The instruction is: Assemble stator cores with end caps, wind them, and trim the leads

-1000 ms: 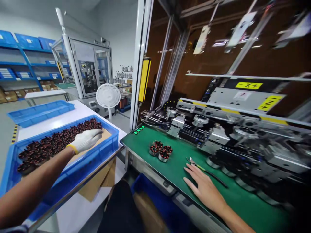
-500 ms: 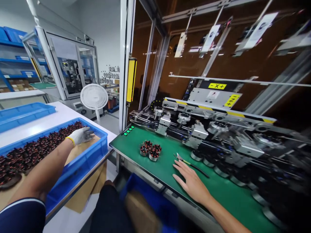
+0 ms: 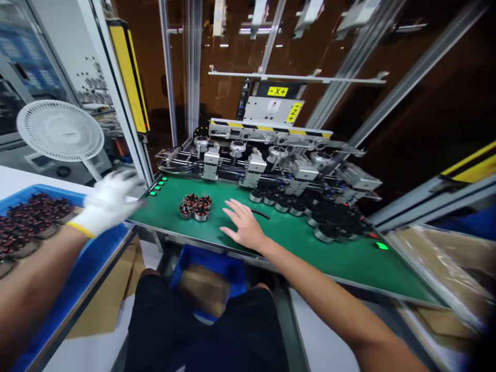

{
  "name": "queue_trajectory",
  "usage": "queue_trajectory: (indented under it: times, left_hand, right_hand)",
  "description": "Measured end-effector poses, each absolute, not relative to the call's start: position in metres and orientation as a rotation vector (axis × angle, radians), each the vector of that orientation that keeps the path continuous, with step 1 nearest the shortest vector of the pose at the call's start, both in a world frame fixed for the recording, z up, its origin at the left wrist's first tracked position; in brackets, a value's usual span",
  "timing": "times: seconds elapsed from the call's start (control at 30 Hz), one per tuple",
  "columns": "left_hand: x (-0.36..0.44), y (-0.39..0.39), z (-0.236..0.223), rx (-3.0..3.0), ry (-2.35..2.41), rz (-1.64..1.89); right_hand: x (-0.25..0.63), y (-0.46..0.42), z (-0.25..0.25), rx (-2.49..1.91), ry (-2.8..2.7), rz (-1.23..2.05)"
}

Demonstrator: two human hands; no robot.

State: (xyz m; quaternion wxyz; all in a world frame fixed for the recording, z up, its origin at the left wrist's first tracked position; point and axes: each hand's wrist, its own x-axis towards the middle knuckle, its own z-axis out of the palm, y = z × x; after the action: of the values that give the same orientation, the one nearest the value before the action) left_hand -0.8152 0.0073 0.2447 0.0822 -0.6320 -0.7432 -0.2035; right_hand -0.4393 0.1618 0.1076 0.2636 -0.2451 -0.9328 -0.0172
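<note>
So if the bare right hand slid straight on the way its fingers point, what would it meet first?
Probably the black tool lying on the green mat just past the right hand; beyond that, the machine's fixtures. Depth is unclear.

Bright and even at left, dim brown behind; motion-blurred gloved left hand [image 3: 108, 204]; stretched, smeared at frame edges.

Counting it up: four wound stators [image 3: 195, 206] sit clustered on the green mat just left of the bare right hand [image 3: 245, 227]. One white fan [image 3: 60, 131] up behind the gloved left hand [image 3: 106, 201], one blue tray [image 3: 95, 258] under it with too many stators to count.
</note>
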Motion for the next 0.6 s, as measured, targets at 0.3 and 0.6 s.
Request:
queue_trajectory:
  times: [0.3, 0.6]
  left_hand:
    - [-0.735, 0.07, 0.161, -2.23, -1.892, -0.154]
    - [-0.756, 0.037, 0.157, -2.108, -1.985, -0.225]
  right_hand:
    - [-0.525, 0.156, 0.12, -0.601, -2.551, 0.028]
    - [-0.518, 0.143, 0.12, -0.716, -2.37, 0.3]
